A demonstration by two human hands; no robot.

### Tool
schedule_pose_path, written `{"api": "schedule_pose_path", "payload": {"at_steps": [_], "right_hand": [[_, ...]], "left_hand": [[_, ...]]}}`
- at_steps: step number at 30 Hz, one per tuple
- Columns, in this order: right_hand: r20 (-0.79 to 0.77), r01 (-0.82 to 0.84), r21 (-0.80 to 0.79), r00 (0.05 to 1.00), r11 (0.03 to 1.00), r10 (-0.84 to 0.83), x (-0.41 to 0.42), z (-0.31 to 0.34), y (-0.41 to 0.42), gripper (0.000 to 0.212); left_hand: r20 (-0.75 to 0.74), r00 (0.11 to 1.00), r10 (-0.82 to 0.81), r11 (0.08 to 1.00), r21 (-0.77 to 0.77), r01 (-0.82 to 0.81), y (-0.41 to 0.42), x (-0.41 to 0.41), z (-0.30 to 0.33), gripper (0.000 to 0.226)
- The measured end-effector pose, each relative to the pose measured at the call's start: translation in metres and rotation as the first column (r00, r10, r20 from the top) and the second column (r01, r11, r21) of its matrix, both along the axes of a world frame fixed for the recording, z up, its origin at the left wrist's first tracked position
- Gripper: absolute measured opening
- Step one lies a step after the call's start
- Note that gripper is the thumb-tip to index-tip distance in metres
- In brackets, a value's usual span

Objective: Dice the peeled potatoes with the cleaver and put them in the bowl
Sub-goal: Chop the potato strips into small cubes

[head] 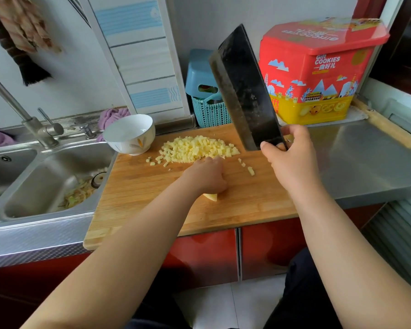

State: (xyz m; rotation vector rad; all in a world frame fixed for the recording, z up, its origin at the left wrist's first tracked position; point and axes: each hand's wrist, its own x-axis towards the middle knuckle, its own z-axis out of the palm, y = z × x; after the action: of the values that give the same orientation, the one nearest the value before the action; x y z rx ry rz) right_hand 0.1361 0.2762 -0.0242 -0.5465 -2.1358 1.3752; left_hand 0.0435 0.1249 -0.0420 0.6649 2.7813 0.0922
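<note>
- Head view: the right hand (292, 160) grips the handle of the cleaver (244, 89), fingers curled round it, with the dark blade raised upright at centre right of the frame, clear of the cutting board (140, 198).
- The left hand (208, 175) rests palm down at the centre of the board over an uncut potato piece (211, 197); its fingers reach toward the dice, but whether they are curled or flat I cannot tell.
- Risk: if the blade comes down while those fingers lie stretched forward, it could nick them; the pale wedge looks wet and could slip under the palm.
- Risk: scooping carelessly could push cubes off the board's left edge into the sink (55, 176).
- The diced potato (197, 148) is a heap of small pale yellow cubes at upper centre, with a few strays to the right.
- The white bowl (129, 134) stands just left of the heap and appears to hold nothing yet.
</note>
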Motion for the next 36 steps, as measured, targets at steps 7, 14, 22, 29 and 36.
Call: {"api": "schedule_pose_path", "payload": {"at_steps": [7,14,22,29,36], "right_hand": [[0.066,-0.101,0.117,0.993,0.988,0.094,0.003,0.013,-0.012,0.036],[0.298,-0.292,0.316,0.934,0.903,0.197,-0.007,0.018,-0.041,0.034],[0.557,-0.541,0.413,0.786,0.732,0.267,-0.03,0.033,-0.049,0.035],[0.689,-0.669,0.408,0.672,0.621,0.271,-0.047,0.035,-0.058,0.029],[0.703,-0.725,0.355,0.623,0.59,0.343,-0.059,0.042,-0.067,0.026]], "left_hand": [[-0.075,0.988,0.136,0.99,-0.035,-0.139,-0.05,0.011,-0.002,0.038],[-0.004,0.981,0.192,0.975,0.116,-0.191,-0.09,0.014,0.005,0.049],[0.196,0.975,-0.101,0.958,0.285,0.041,-0.147,0.011,0.004,0.063],[-0.136,0.99,-0.038,0.906,0.414,0.091,-0.151,0.033,-0.019,0.053],[-0.423,0.906,-0.031,0.936,0.307,0.175,-0.145,0.038,-0.037,0.048]]}}
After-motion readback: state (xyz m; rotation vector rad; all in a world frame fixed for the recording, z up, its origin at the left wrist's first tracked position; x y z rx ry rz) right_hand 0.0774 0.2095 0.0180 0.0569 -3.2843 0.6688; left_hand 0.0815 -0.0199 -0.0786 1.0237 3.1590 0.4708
